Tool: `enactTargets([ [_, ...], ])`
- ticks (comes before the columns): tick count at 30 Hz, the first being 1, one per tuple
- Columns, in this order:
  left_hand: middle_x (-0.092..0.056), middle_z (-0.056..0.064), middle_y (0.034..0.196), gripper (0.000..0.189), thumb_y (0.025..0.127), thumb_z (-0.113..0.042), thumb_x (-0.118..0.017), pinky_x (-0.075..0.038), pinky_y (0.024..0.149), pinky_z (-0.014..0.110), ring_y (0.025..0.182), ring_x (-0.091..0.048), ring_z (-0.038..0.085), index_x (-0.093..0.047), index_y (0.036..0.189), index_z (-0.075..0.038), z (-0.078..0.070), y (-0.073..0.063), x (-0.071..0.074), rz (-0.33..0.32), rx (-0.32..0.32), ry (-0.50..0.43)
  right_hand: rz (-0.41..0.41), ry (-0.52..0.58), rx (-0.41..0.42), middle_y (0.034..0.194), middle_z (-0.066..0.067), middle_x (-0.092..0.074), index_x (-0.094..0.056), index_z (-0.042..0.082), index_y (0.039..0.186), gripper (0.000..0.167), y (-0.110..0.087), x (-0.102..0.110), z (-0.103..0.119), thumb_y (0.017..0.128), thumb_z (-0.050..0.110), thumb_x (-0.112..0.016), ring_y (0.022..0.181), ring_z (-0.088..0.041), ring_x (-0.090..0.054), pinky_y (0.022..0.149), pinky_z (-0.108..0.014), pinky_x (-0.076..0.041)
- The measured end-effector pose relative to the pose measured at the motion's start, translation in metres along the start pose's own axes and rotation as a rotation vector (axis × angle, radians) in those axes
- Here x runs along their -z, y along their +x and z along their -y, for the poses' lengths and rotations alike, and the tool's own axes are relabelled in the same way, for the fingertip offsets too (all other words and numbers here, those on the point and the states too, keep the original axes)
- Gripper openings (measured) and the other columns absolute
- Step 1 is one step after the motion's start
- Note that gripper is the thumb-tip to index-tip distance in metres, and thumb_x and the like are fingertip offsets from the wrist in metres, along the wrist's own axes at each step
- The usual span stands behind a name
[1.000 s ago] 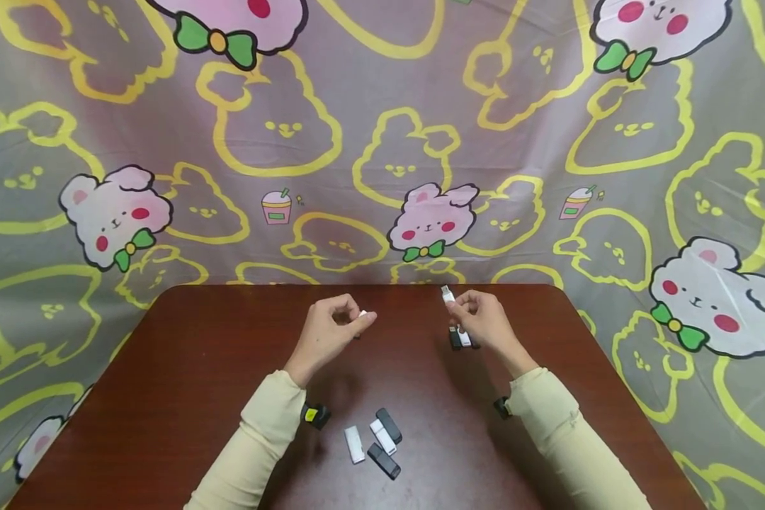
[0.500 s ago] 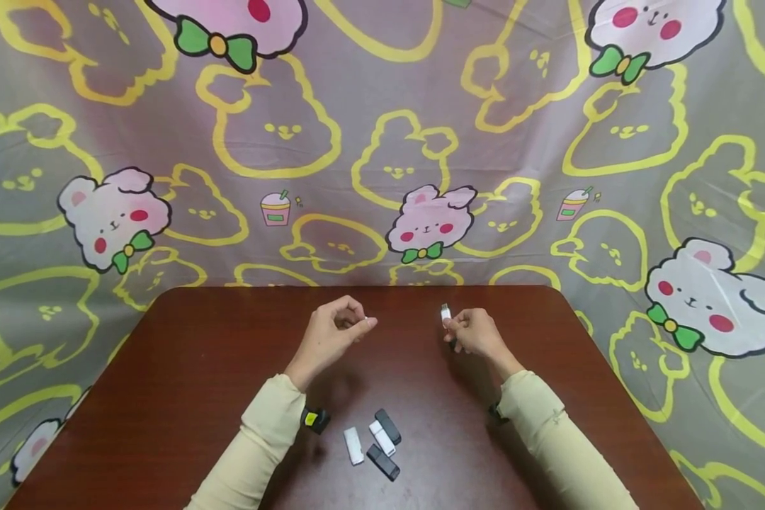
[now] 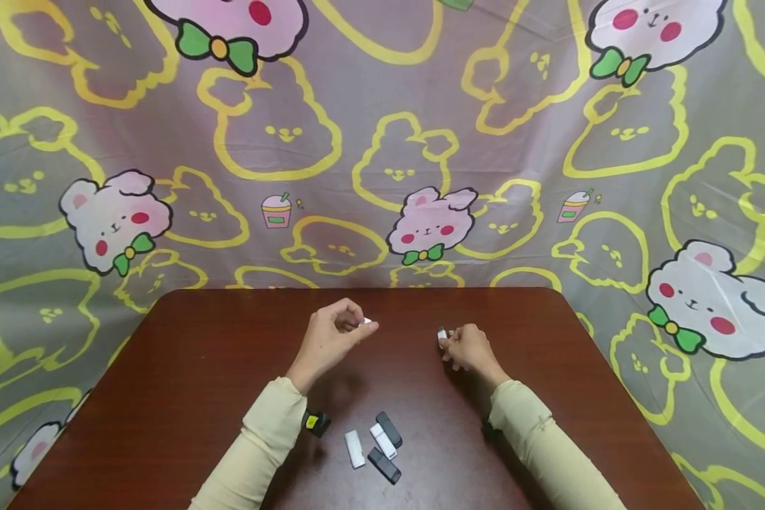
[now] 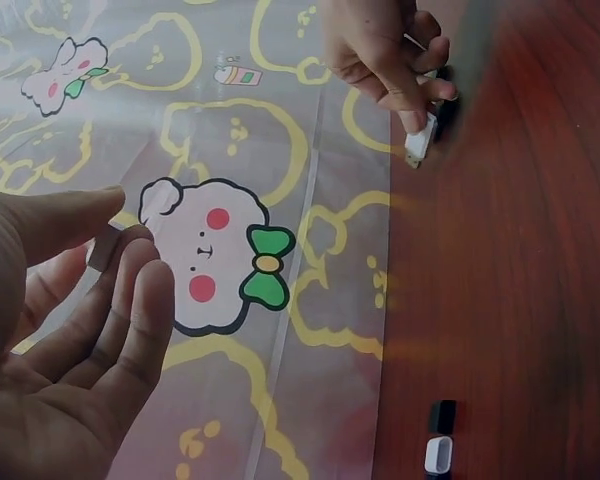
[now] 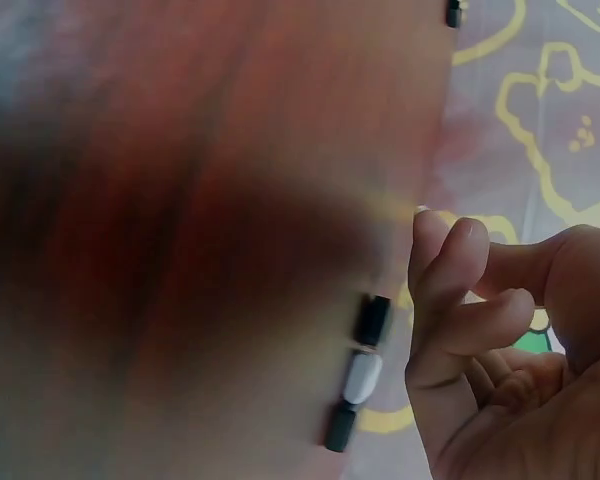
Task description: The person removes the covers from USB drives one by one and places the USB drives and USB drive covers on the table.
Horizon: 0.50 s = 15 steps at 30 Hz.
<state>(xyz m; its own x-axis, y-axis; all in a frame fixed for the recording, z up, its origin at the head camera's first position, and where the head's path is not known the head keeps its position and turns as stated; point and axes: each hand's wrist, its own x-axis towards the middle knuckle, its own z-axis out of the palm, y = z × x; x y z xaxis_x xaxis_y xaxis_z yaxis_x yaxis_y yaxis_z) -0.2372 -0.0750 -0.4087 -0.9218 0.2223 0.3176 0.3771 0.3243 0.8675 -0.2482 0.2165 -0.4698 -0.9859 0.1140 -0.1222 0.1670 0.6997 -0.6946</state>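
My left hand [image 3: 330,341] pinches a small white cap [image 3: 365,322] between thumb and fingertips, above the table's far middle. That cap [image 4: 103,248] is largely covered by the fingers in the left wrist view. Farther right, my right hand [image 3: 472,350] holds a white USB stick [image 4: 420,138] low over the tabletop, its metal plug pointing away from the fingers. Near this hand a black stick [image 5: 373,320], a white stick [image 5: 362,377] and another black one [image 5: 341,428] lie in a row. Below the left hand are a black cap [image 4: 443,416] and a white cap [image 4: 438,455].
Several black and white USB sticks, including a white one [image 3: 354,449] and a dark one [image 3: 384,465], lie loosely grouped at the near middle of the brown table [image 3: 185,397]. A patterned cloth [image 3: 331,92] hangs behind the far edge.
My right hand has come down and slightly left with the white USB stick, toward the table beside the row. My left hand stays nearly in place with the cap.
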Motion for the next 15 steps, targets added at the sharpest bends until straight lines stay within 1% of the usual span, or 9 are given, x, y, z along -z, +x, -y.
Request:
enactTargets([
  [3, -0.074, 0.002, 0.081, 0.021, 0.085, -0.025, -0.083, -0.052, 0.066, 0.024, 0.072, -0.065, 0.013, -0.065, 0.085, -0.015, 0.001, -0.001, -0.001, 0.010, 0.007, 0.010, 0.004, -0.022, -0.010, 0.065, -0.003, -0.075, -0.070, 0.004, 0.076, 0.027, -0.001, -0.002, -0.004, 0.096, 0.022, -0.069, 0.044, -0.013, -0.061, 0.043, -0.028, -0.044],
  [7, -0.078, 0.002, 0.086, 0.019, 0.087, -0.024, -0.081, -0.054, 0.072, 0.026, 0.076, -0.069, 0.012, -0.065, 0.086, -0.014, -0.001, -0.002, -0.002, 0.017, 0.001, 0.034, 0.012, -0.036, -0.009, 0.063, -0.002, -0.074, -0.073, 0.005, 0.073, 0.028, 0.000, -0.003, -0.008, 0.095, 0.023, -0.070, 0.043, -0.014, -0.062, 0.045, -0.029, -0.046],
  [10, -0.079, 0.003, 0.092, 0.017, 0.091, -0.022, -0.077, -0.055, 0.077, 0.028, 0.081, -0.072, 0.012, -0.063, 0.091, -0.013, -0.001, -0.002, -0.003, 0.037, -0.014, 0.044, 0.026, -0.045, -0.013, 0.061, -0.002, -0.073, -0.072, 0.005, 0.071, 0.029, 0.000, -0.001, -0.010, 0.095, 0.023, -0.070, 0.043, -0.015, -0.062, 0.046, -0.029, -0.047],
  [12, -0.079, 0.004, 0.094, 0.015, 0.094, -0.021, -0.073, -0.056, 0.076, 0.030, 0.082, -0.072, 0.013, -0.061, 0.095, -0.012, -0.002, -0.001, -0.004, 0.051, -0.024, 0.049, 0.037, -0.056, -0.018, 0.059, -0.002, -0.072, -0.072, 0.005, 0.070, 0.031, 0.000, 0.000, -0.012, 0.094, 0.023, -0.071, 0.043, -0.015, -0.061, 0.046, -0.029, -0.048],
  [15, -0.079, 0.006, 0.098, 0.012, 0.098, -0.017, -0.068, -0.055, 0.072, 0.030, 0.083, -0.071, 0.015, -0.058, 0.101, -0.011, -0.002, 0.000, -0.004, 0.061, -0.031, 0.052, 0.038, -0.077, -0.028, 0.058, -0.002, -0.071, -0.070, 0.005, 0.068, 0.032, 0.001, 0.003, -0.012, 0.095, 0.023, -0.070, 0.043, -0.015, -0.061, 0.046, -0.029, -0.048],
])
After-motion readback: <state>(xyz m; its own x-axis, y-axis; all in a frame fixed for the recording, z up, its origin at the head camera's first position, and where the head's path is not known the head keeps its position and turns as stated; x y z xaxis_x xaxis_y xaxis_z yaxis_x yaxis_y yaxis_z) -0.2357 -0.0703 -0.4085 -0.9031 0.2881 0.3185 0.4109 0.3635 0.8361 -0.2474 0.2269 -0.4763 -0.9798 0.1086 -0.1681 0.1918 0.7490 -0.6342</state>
